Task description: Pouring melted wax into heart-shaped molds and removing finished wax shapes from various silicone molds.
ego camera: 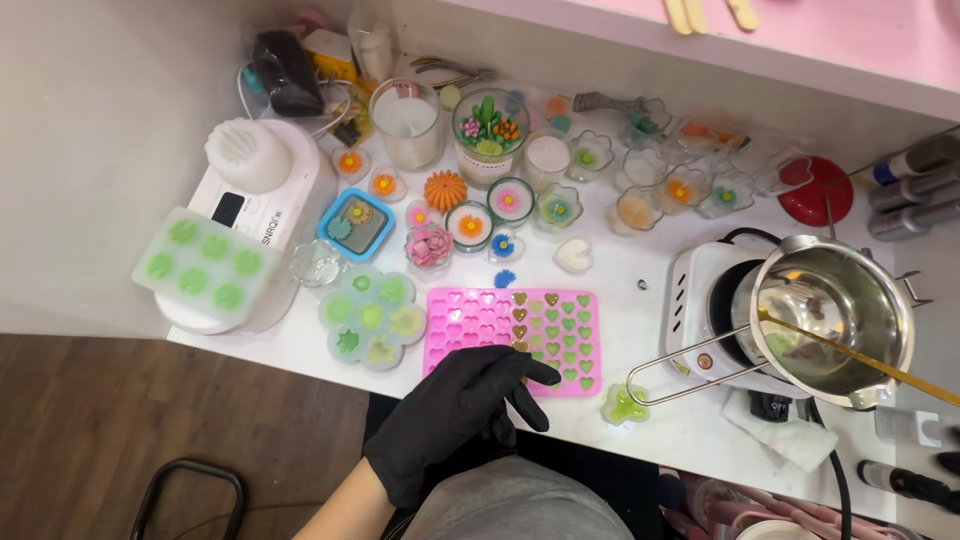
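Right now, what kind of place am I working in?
Probably a home candle-making bench: a metal melting pot sits on a small hot plate, a pink heart mould lies by your gloved left hand, and finished flower candles crowd the white table.

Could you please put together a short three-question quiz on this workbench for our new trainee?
1. True or false: the gloved left hand rests on the pink heart mould.
2. Which colour fills most of the mould's filled hearts: A green, B blue, C red?
3. What lies across the metal pouring pot on the small white hotplate?

Key: 1 true, at its near edge. 2 A, with a few gold ones. 3 A thin stirring stick.
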